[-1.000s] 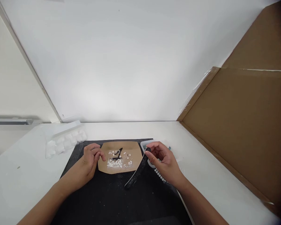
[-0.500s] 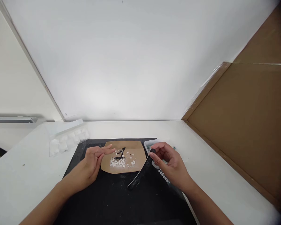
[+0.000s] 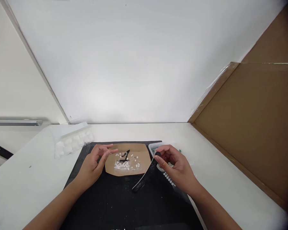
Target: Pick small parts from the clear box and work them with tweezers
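My left hand (image 3: pixel 96 162) is at the left edge of a brown board (image 3: pixel 110 171), its fingers apart and nothing visible in them. Small white pieces (image 3: pixel 123 165) and thin black bits (image 3: pixel 127 155) lie on that board. Between thumb and fingertips, my right hand (image 3: pixel 174 164) pinches the dark, rounded upper end of a curved black strip with a pale edge (image 3: pixel 144 177). The strip slants down to the left over the black mat (image 3: pixel 124 204); whether its lower end touches the mat I cannot tell. Behind my right hand a clear plastic tub (image 3: pixel 152 146) is partly hidden.
A clear tray with white padded compartments (image 3: pixel 73 142) stands at the back left of the white table (image 3: pixel 21 188). A row of white discs (image 3: pixel 169 179) is beside my right wrist. A white wall (image 3: pixel 124 70) closes the back, and a cardboard panel (image 3: pixel 252 118) the right.
My left hand has opened, its thumb and fingers spreading apart. The right hand keeps its pinch on the strip. The whole view has shifted slightly.
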